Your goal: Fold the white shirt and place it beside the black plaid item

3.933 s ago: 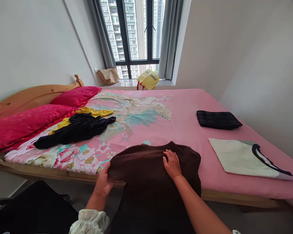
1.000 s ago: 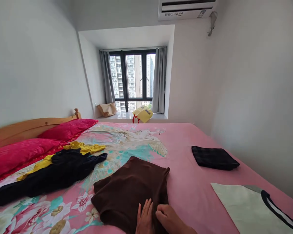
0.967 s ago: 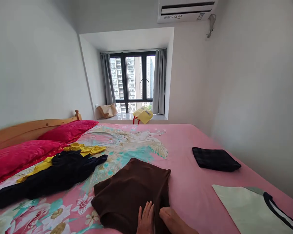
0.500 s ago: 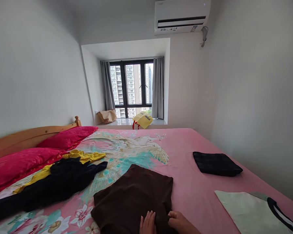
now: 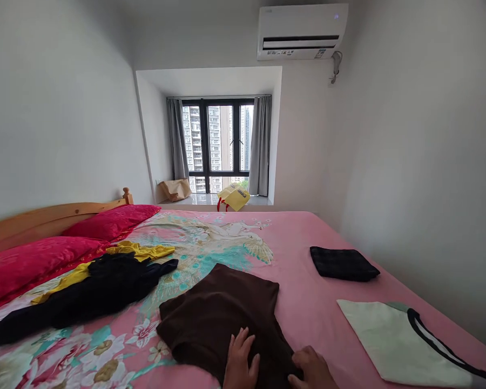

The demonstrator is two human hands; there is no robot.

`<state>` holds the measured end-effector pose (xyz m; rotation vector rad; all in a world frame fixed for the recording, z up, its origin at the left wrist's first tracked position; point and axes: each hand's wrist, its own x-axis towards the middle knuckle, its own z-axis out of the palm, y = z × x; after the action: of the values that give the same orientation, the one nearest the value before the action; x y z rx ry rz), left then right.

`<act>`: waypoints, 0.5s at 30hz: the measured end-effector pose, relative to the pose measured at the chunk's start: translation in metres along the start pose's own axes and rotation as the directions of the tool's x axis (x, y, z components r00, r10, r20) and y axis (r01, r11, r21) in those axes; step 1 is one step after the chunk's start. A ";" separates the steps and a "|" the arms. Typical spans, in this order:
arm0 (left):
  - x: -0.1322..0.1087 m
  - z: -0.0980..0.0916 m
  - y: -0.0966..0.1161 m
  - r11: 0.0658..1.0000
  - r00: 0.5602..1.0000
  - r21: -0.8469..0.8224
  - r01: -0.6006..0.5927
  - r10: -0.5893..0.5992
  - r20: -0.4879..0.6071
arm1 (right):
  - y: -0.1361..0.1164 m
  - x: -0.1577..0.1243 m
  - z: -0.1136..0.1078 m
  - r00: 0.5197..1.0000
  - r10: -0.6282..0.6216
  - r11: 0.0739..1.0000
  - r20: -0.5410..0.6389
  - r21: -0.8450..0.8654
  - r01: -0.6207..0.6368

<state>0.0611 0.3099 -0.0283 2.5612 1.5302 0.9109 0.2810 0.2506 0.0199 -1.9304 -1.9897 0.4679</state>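
A dark brown top lies spread on the bed at the lower middle, an opening in the cloth showing at its left side. My left hand rests on its lower part with the fingers apart. At the top's lower right edge, my right hand has its fingers bent and pinches the cloth; the bottom of that hand is cut off by the frame. To the right lies a pale green shirt with a black-trimmed neck, and beyond it a folded black cloth.
Black clothing and a yellow garment lie heaped at left, near the red pillows. The pink bed sheet runs back towards the window ledge, where a paper bag and a yellow bag sit.
My left hand has spread its fingers on the brown top. My right hand has moved slightly right and down, and the top's lower right edge has shifted with it. The view has tilted slightly.
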 end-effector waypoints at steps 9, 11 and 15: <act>-0.080 -0.050 0.011 0.999 0.990 -0.044 -0.032 0.038 0.135 | 0.014 -0.020 -0.018 0.996 -0.074 0.995 -0.042 0.063 0.077; -0.082 -0.056 0.012 0.998 0.986 -0.065 -0.006 0.016 0.163 | 0.015 -0.017 -0.012 0.999 -0.027 0.995 -0.044 0.093 0.031; -0.067 -0.067 0.016 0.991 0.979 -0.121 0.051 -0.026 0.201 | 0.015 -0.015 -0.012 0.992 0.039 0.990 -0.119 0.139 -0.022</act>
<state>0.0174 0.2289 0.0009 2.4417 1.4150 0.6981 0.3004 0.2359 0.0239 -1.8609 -1.8063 0.4708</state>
